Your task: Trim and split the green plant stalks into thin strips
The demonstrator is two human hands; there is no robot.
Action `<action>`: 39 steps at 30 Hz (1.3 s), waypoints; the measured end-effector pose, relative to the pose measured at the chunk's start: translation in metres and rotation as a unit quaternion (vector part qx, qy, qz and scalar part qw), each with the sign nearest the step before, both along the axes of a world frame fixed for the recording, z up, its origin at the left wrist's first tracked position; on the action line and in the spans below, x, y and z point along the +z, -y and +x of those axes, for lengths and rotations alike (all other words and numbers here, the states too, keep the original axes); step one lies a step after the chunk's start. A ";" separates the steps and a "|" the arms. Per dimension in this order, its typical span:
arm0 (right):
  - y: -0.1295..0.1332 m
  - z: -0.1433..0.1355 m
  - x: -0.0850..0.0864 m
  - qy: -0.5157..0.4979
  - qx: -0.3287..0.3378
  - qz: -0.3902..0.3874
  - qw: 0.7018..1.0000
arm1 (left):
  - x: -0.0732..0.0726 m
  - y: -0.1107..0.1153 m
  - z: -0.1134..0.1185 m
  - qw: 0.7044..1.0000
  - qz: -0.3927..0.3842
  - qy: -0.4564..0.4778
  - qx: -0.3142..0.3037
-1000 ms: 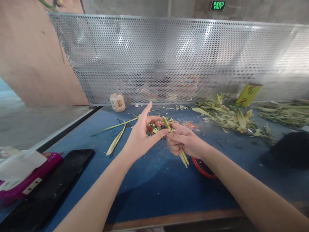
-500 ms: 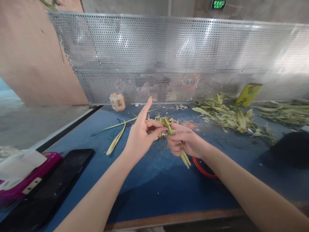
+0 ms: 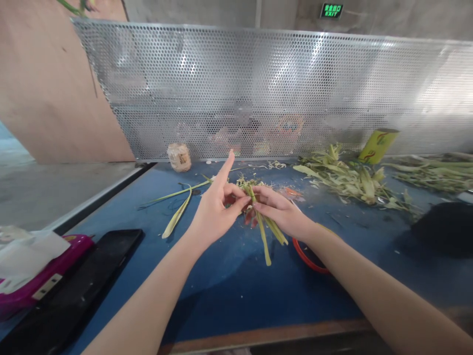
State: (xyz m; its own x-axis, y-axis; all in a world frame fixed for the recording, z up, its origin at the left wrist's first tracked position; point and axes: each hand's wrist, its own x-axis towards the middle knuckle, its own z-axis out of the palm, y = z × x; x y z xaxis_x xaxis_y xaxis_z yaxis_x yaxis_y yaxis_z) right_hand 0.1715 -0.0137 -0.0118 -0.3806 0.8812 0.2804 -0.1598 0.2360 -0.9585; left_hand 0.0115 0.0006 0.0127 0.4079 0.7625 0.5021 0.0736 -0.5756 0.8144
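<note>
Between my two hands is a small bundle of green plant stalks (image 3: 274, 229), its lower ends splayed in two directions over the table. My left hand (image 3: 210, 209) pinches the top of the bundle between thumb and a bent finger, with the index finger pointing up. My right hand (image 3: 284, 212) grips the stalks just below, its thumb laid across them; some of its fingers are hidden behind. Chopped green scraps (image 3: 242, 182) lie beyond the hands. Left of them rest a pale leaf strip (image 3: 178, 215) and a long thin stem (image 3: 166, 195).
Under my right forearm shows a red-rimmed round object (image 3: 308, 259). A heap of green leaves (image 3: 347, 177) and a yellow cylinder (image 3: 379, 146) stand at back right. A whitish roll (image 3: 179, 158) sits by the perforated metal screen (image 3: 207, 74). At left are a black tray (image 3: 84, 286) and a magenta box (image 3: 79, 246).
The right hand has turned and opened its wrapped grip, thumb now across the stalks. The lower stalks have spread apart, one hanging more steeply. My left hand has hardly moved.
</note>
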 end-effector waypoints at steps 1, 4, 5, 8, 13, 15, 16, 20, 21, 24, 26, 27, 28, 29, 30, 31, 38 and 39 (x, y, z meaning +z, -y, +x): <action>0.000 0.000 0.000 -0.006 0.000 0.005 1.000 | -0.001 0.000 0.000 1.000 0.005 -0.009 -0.005; 0.001 0.000 0.001 -0.013 0.007 -0.001 1.000 | -0.002 0.000 0.001 0.999 0.024 -0.032 -0.007; 0.001 0.000 0.002 -0.013 0.009 -0.010 1.000 | -0.002 0.000 0.001 0.999 0.028 -0.038 -0.006; 0.003 0.001 0.004 -0.010 0.015 -0.051 0.999 | -0.003 -0.001 0.001 0.998 0.027 -0.049 -0.008; 0.006 0.003 0.004 0.099 -0.057 0.019 0.993 | -0.002 -0.003 -0.001 0.998 0.014 -0.054 -0.010; 0.007 0.004 0.004 0.170 -0.121 0.127 0.970 | -0.001 -0.003 -0.001 0.999 0.002 -0.045 -0.011; 0.008 0.004 0.004 0.202 -0.150 0.188 0.949 | -0.001 -0.003 -0.001 0.999 -0.004 -0.040 -0.013; 0.009 0.005 0.006 0.280 -0.196 0.361 0.868 | 0.000 -0.003 -0.002 0.999 -0.012 -0.025 -0.023; 0.009 0.005 0.006 0.286 -0.198 0.383 0.856 | 0.000 -0.003 -0.002 0.999 -0.012 -0.024 -0.024; 0.007 0.006 0.005 0.297 -0.208 0.420 0.832 | 0.000 -0.003 -0.002 0.999 -0.009 -0.024 -0.018; 0.006 0.006 0.004 0.303 -0.216 0.421 0.827 | -0.001 -0.003 -0.002 1.000 -0.005 -0.026 -0.009; 0.005 0.006 0.004 0.302 -0.221 0.417 0.828 | -0.001 -0.003 -0.002 1.000 -0.004 -0.026 -0.003; 0.005 0.006 0.003 0.300 -0.227 0.411 0.830 | -0.001 -0.003 -0.002 1.000 -0.003 -0.028 0.002; 0.004 0.006 0.003 0.296 -0.233 0.408 0.832 | -0.002 -0.003 -0.002 1.000 -0.003 -0.031 0.006; 0.004 0.006 0.003 0.294 -0.238 0.405 0.833 | -0.002 -0.003 -0.002 0.999 -0.003 -0.034 0.009; 0.004 0.007 0.002 0.291 -0.243 0.403 0.833 | -0.002 -0.003 -0.002 0.999 -0.004 -0.038 0.012; 0.004 0.007 0.001 0.277 -0.312 0.397 0.818 | -0.002 -0.006 -0.002 0.996 -0.085 -0.015 -0.029; 0.003 0.007 0.001 0.276 -0.320 0.400 0.813 | -0.002 -0.006 -0.002 0.993 -0.107 -0.004 -0.041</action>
State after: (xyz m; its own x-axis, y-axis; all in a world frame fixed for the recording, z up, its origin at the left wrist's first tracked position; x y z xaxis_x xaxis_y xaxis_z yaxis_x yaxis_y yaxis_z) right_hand 0.1784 -0.0171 -0.0112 -0.1790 0.5689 0.8027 0.6437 0.6848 -0.3417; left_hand 0.0095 0.0065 0.0106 0.4773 0.8151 0.3282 0.0404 -0.3935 0.9184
